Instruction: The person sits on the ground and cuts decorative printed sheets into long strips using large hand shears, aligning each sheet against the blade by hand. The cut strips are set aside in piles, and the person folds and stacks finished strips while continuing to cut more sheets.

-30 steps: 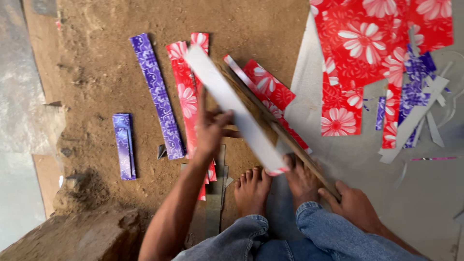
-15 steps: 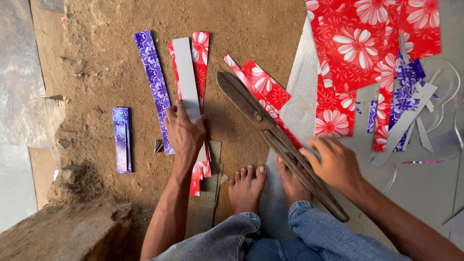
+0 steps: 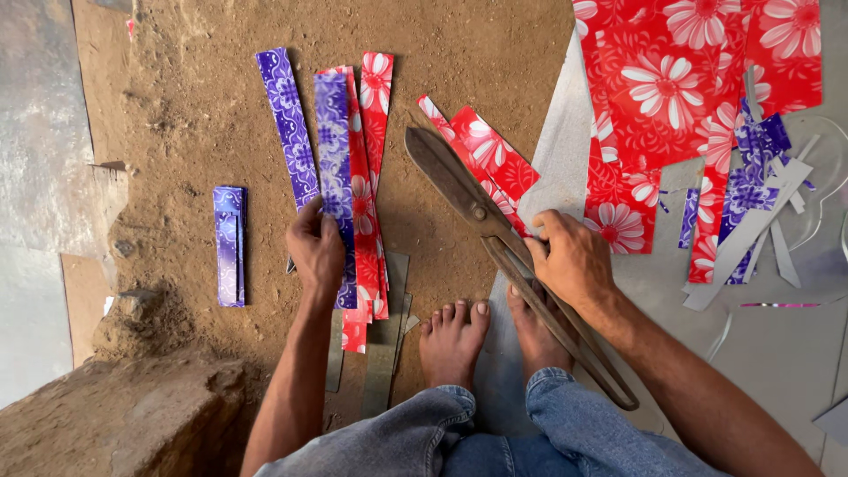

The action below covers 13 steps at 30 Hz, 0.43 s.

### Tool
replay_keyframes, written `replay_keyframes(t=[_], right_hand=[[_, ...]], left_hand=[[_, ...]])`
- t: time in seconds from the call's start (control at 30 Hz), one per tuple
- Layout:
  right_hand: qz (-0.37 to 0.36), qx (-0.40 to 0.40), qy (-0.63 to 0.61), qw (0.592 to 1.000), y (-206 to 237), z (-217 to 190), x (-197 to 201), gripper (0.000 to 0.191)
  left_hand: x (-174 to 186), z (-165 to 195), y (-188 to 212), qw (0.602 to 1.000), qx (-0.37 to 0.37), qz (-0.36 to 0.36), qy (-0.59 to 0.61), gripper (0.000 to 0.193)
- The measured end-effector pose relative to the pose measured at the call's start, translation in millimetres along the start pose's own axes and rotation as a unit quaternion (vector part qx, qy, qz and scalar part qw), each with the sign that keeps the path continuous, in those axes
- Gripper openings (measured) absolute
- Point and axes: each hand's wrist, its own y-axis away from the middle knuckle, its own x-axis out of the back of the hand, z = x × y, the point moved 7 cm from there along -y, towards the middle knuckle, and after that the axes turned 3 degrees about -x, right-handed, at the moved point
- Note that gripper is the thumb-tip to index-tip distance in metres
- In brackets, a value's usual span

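Left hand closed on purple strip, laying it atop red strips; right hand grips shears, blades apparently shut, parked aside

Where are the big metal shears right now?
In the head view, right of centre: the shears lie diagonally under the right hand, blades beside red flowered strips.
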Motion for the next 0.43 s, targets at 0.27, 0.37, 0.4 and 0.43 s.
replay_keyframes(t=[0.27,0.37,0.4,0.43], right_hand=[[-0.012,-0.021,-0.025,0.999,-6,2,-9,0.029],[-0.029,-0.040,-0.065,0.997,-9,16,-16,0.026],[-0.033,-0.043,-0.075,0.996,-10,21,-19,0.023],[-0.031,-0.045,-0.104,0.993,-11,27,-20,0.020]], left_hand=[[41,-7,-17,0.988,-0.057,0.063,-0.129,0.052],[47,-5,-25,0.984,-0.020,0.052,-0.169,0.063],[45,-4,-28,0.985,0.001,0.041,-0.167,0.067],[53,-4,-15,0.985,0.000,0.042,-0.167,0.067]])
